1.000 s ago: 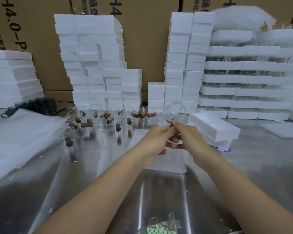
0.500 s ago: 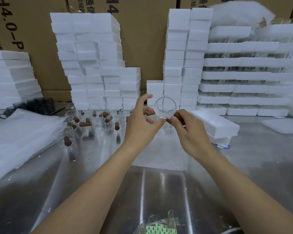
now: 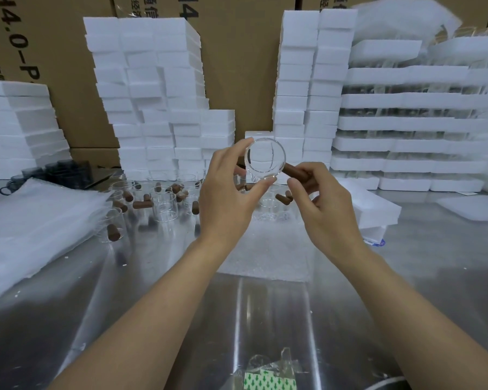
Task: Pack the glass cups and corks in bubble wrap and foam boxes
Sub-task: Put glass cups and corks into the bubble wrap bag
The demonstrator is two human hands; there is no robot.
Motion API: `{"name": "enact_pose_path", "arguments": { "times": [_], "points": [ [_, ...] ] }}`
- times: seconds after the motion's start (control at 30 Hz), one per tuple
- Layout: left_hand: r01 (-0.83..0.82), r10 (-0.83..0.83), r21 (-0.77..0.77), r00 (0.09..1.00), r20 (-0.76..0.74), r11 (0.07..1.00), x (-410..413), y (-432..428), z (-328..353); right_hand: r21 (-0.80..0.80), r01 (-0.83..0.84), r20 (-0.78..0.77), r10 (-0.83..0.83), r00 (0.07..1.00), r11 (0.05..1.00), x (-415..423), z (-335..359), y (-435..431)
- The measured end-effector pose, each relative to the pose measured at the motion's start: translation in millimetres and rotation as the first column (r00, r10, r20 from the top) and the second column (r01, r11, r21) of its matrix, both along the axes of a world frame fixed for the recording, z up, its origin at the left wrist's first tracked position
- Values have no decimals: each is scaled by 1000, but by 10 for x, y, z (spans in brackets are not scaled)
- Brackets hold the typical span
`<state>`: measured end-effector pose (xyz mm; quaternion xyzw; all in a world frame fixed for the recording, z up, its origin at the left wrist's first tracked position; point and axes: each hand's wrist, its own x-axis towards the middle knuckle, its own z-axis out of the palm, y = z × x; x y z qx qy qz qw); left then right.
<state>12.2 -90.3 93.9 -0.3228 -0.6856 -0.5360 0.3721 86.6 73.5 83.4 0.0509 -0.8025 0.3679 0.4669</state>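
Up from low over the surface (image 3: 265, 319) both hands have risen in the last second, and the cup has turned its round end to the camera. The left grip (image 3: 228, 204) pinches one glass cup (image 3: 264, 159) by its edge, one digit at the top and one at the bottom, with the other fingers loose. The cup is in the air before the foam stacks, above the cups on the surface. It is clear, colourless and thin-walled, and the white foam behind shows warped through it. The right grip (image 3: 321, 204) has its fingers curled round one brown cork (image 3: 295, 172), whose far end sits just beside the cup's right edge. Under the hands lies one bubble wrap sheet (image 3: 265, 249). Behind it stand about a dozen more clear cups (image 3: 165, 206); they overlap, so the count is unsure. A dozen or so loose corks (image 3: 143, 204) lie among and inside them. One foam box (image 3: 375, 206) lies near the right grip. Foam boxes (image 3: 152, 80) rise in four groups along the back, and the rightmost (image 3: 406, 122) holds glassware between its layers. One pile of wrap (image 3: 40, 220) lies at left.
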Motion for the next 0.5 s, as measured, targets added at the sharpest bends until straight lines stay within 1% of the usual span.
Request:
{"name": "enact_pose_path", "arguments": {
  "times": [0.27,0.37,0.5],
  "points": [
    [-1,0,46,1000,15,999,10,-3,12,-71,-17,-78,12,997,997,87,63,-82],
    [32,-35,76,999,34,997,47,6,22,-155,-60,-116,42,992,986,135,112,-125],
    [125,-128,81,991,32,989,125,33,47,-301,-104,-93,79,993,948,147,151,-133]
  ]
}}
